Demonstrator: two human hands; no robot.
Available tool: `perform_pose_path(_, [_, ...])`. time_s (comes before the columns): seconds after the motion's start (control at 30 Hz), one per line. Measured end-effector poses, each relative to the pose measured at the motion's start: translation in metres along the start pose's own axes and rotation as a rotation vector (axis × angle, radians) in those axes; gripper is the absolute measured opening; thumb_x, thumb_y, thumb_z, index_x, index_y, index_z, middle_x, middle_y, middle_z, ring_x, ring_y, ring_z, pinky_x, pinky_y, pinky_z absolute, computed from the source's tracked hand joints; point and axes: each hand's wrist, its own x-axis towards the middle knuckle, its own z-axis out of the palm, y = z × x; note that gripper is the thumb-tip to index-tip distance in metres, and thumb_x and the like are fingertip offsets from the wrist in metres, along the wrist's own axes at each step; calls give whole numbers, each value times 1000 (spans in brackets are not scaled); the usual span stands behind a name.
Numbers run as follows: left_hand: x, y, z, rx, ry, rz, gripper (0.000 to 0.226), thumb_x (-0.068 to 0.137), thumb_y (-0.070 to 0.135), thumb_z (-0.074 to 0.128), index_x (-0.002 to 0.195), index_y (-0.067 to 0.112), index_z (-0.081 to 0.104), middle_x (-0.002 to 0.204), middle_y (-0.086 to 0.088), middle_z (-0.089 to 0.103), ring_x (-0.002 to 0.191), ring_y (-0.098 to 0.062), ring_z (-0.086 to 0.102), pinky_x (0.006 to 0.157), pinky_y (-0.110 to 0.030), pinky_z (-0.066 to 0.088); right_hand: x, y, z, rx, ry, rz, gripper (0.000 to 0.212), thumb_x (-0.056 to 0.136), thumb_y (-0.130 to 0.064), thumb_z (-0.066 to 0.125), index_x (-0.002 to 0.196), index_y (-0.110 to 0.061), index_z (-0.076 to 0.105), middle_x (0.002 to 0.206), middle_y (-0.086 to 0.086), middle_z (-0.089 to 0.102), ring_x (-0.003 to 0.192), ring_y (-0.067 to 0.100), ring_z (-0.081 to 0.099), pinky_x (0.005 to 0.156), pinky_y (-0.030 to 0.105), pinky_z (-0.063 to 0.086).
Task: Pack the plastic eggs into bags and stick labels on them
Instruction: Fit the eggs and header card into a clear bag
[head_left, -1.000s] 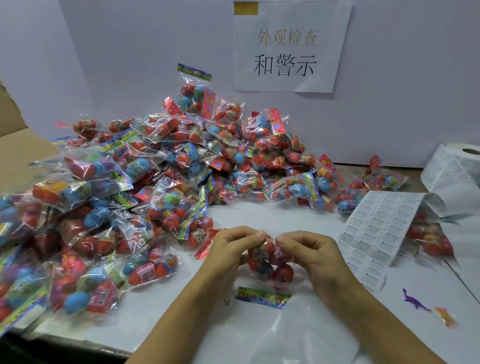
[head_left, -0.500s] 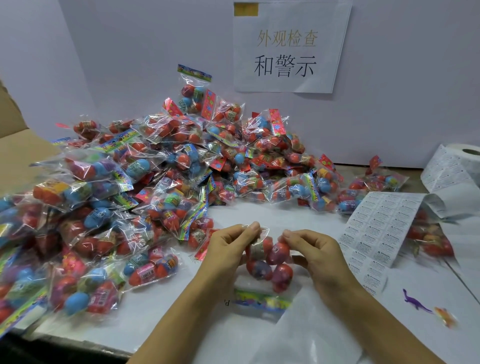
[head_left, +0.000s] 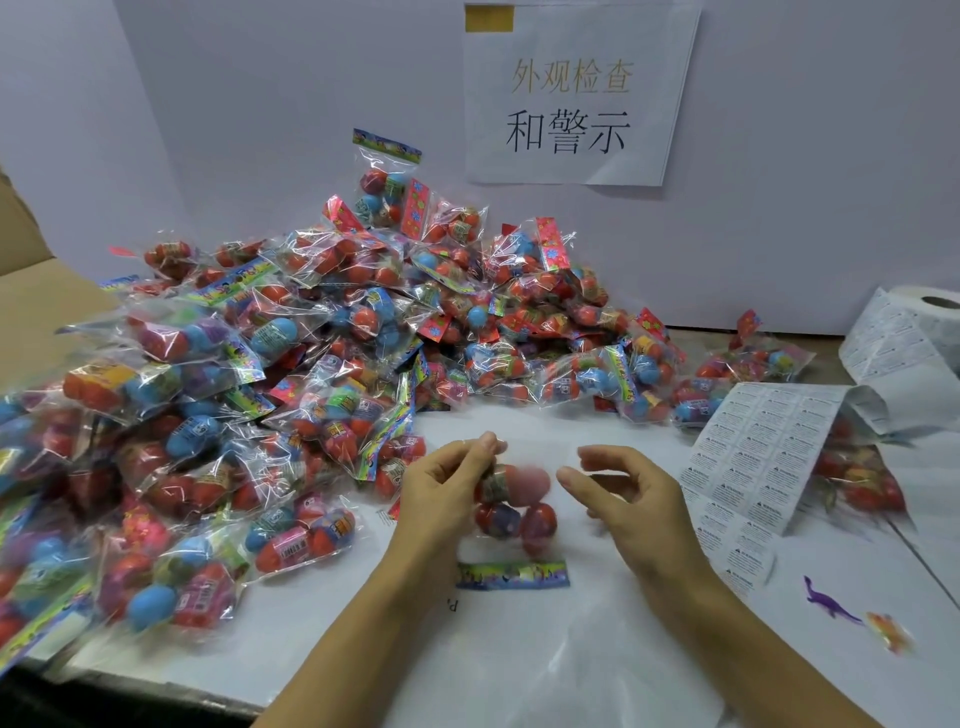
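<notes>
My left hand (head_left: 447, 491) pinches the top of a clear bag of plastic eggs (head_left: 514, 506), red and purple ones, which hangs just above the white table (head_left: 519, 660). The bag is blurred with motion. My right hand (head_left: 628, 499) is a short way to the right of the bag, fingers loosely curled, holding nothing. A colourful header card (head_left: 511, 576) lies flat on the table below the bag. A sheet of white warning labels (head_left: 748, 462) lies to the right, running from a label roll (head_left: 919, 332).
A big heap of packed egg bags (head_left: 311, 374) fills the left and back of the table. More bags (head_left: 857, 478) lie under the label sheet. A purple toy dinosaur (head_left: 828, 605) and an orange toy (head_left: 888, 631) lie at the right. A paper sign (head_left: 576, 93) hangs on the wall.
My right hand has let go of the bag top and moved right. The bag has risen off the table, held by my left hand alone.
</notes>
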Motion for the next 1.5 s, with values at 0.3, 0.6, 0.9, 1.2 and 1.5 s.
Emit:
perform_pose_path(0.3, [-2,6,0,-84,-193,63,42,89,47,58,94,14,83,94,-14,77,91,-24,72,79,-34,58,-8,3,7,-77,-252,-180,45,73,-51,83,112,-30,74,108,-14,72,98,6,70,78,21,57])
perform_pose_path(0.6, [4,-6,-3,95,3,175,35,73,36,77,108,32,75,100,2,74,90,-11,68,75,-26,54,-6,-11,1,438,-341,191,34,85,-31,67,114,-15,76,116,21,72,111,38,69,90,48,59])
perform_pose_path(0.9, [-1,5,0,-53,-213,-76,30,81,40,73,85,12,83,85,-6,76,82,-14,71,68,-24,56,-6,-7,3,294,-411,201,46,93,-53,49,117,-24,75,116,13,74,115,26,68,98,50,55])
perform_pose_path(1.2, [-9,9,4,55,-222,-8,35,93,44,62,92,17,83,89,-12,78,84,-20,76,67,-24,57,-4,-8,2,148,-187,34,34,79,-47,73,96,-18,81,93,11,77,89,33,75,81,54,62])
perform_pose_path(1.5, [-7,9,4,51,-175,-77,50,92,57,54,88,16,82,92,-12,78,87,-22,76,70,-25,58,-6,-10,4,126,-164,16,36,79,-51,69,87,-18,82,85,11,76,79,29,74,70,39,61])
